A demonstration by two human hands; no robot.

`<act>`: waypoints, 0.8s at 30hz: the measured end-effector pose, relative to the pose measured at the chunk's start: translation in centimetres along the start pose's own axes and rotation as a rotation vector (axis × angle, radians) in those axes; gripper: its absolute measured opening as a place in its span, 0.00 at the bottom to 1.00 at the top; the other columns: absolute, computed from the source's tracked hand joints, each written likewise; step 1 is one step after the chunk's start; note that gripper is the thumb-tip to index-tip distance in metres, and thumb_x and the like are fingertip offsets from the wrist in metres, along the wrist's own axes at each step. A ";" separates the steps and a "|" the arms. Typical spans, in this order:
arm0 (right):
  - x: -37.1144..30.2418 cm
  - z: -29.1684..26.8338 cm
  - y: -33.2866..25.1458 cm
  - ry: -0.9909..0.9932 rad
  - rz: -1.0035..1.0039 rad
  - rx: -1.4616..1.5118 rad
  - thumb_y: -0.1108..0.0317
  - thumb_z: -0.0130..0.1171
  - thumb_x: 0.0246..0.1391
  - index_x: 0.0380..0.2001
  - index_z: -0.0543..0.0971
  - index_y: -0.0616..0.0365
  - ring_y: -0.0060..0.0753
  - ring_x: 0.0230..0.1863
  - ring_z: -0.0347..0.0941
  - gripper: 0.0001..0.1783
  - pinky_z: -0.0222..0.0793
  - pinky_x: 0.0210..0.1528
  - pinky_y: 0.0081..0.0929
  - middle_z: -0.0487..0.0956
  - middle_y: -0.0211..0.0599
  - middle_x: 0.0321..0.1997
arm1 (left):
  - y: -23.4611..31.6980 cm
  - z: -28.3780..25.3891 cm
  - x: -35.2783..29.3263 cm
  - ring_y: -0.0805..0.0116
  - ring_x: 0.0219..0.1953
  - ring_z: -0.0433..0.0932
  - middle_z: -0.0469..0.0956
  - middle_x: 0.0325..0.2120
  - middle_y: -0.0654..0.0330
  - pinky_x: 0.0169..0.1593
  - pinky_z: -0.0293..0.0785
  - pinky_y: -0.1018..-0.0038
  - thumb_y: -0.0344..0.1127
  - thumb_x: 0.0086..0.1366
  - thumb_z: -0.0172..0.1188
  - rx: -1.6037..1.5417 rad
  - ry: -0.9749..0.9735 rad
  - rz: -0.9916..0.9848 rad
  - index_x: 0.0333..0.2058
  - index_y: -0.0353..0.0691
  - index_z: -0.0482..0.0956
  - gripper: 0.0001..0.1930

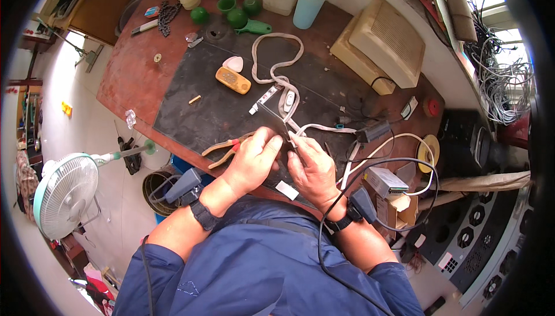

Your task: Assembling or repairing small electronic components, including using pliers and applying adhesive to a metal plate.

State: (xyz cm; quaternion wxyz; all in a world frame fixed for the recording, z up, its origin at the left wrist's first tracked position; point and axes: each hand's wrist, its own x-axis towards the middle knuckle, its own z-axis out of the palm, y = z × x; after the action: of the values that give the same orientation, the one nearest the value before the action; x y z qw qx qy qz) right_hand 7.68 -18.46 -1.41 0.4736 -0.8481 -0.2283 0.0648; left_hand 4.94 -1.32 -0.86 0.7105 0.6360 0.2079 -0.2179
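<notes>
My left hand (250, 159) and my right hand (314, 164) are close together over the near edge of the table. Both have their fingers pinched on a thin dark strip (276, 116) that slants up and away to the left; its exact kind is unclear. Partly under my left hand lie pliers (222, 149) with tan and red handles. Just beyond the strip are a short white bar (267, 94) with small dark marks and a white inline switch (289, 101). A thick whitish cable (257, 56) loops behind them. A small white label-like piece (287, 190) lies below my hands.
A yellow handheld device (233, 80), green cups (226, 5), a pale blue tumbler (312, 2) and a beige box (388, 41) stand or lie farther back. A black adapter (374, 131) and cables are at right. A fan (68, 194) stands at left.
</notes>
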 end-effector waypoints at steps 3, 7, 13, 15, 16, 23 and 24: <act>0.0 -0.2 -0.5 -0.006 0.017 -0.003 0.74 0.60 0.52 0.53 0.78 0.58 0.43 0.39 0.81 0.22 0.77 0.40 0.31 0.81 0.44 0.43 | -0.7 0.1 0.0 0.60 0.36 0.82 0.81 0.32 0.50 0.40 0.77 0.67 0.33 0.68 0.57 0.211 0.128 0.325 0.40 0.33 0.72 0.09; 0.0 -0.3 -0.3 0.020 0.011 0.000 0.74 0.60 0.52 0.51 0.79 0.58 0.43 0.38 0.81 0.21 0.77 0.40 0.31 0.81 0.43 0.42 | -1.1 0.1 -0.1 0.75 0.27 0.77 0.79 0.30 0.58 0.31 0.75 0.76 0.34 0.70 0.54 0.430 0.147 0.422 0.40 0.32 0.71 0.09; 0.2 -0.4 -0.7 -0.003 -0.055 -0.037 0.74 0.61 0.52 0.50 0.78 0.59 0.44 0.38 0.80 0.19 0.77 0.39 0.32 0.81 0.43 0.42 | -1.5 0.4 -0.2 0.75 0.25 0.76 0.78 0.28 0.60 0.30 0.74 0.77 0.35 0.71 0.53 0.282 0.148 0.389 0.39 0.34 0.72 0.09; 0.2 -0.4 -0.7 -0.016 -0.069 -0.061 0.74 0.61 0.52 0.50 0.78 0.60 0.44 0.37 0.80 0.19 0.77 0.38 0.32 0.81 0.43 0.42 | -1.0 0.3 -0.4 0.77 0.24 0.74 0.77 0.27 0.62 0.29 0.73 0.79 0.36 0.72 0.51 -0.193 0.002 -0.012 0.39 0.35 0.72 0.09; 0.1 -0.3 -0.5 -0.009 -0.067 -0.072 0.74 0.61 0.52 0.50 0.78 0.60 0.44 0.37 0.80 0.20 0.77 0.38 0.32 0.81 0.43 0.41 | -0.7 0.4 -0.5 0.77 0.24 0.74 0.77 0.27 0.62 0.29 0.73 0.79 0.36 0.72 0.51 -0.193 0.000 -0.013 0.39 0.35 0.72 0.09; 0.1 -0.3 -0.7 -0.028 -0.076 -0.088 0.74 0.61 0.51 0.51 0.77 0.60 0.44 0.37 0.80 0.21 0.77 0.38 0.32 0.80 0.43 0.42 | -0.4 0.3 -0.6 0.79 0.22 0.73 0.75 0.25 0.63 0.26 0.70 0.83 0.40 0.74 0.48 -0.064 0.032 0.081 0.39 0.36 0.73 0.12; 0.1 -0.3 -0.6 -0.028 -0.076 -0.088 0.74 0.61 0.51 0.51 0.77 0.60 0.44 0.37 0.80 0.21 0.77 0.38 0.32 0.80 0.43 0.42 | -0.1 0.2 -0.7 0.79 0.22 0.73 0.76 0.25 0.63 0.25 0.69 0.83 0.40 0.73 0.49 -0.235 -0.049 -0.021 0.39 0.36 0.73 0.12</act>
State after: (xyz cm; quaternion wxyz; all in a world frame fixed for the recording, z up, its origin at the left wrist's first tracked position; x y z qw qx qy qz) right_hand 7.70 -18.37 -0.71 0.4348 -0.8579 -0.2694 0.0484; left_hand 4.28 -1.51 -0.55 0.7829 0.5405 0.2212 -0.2146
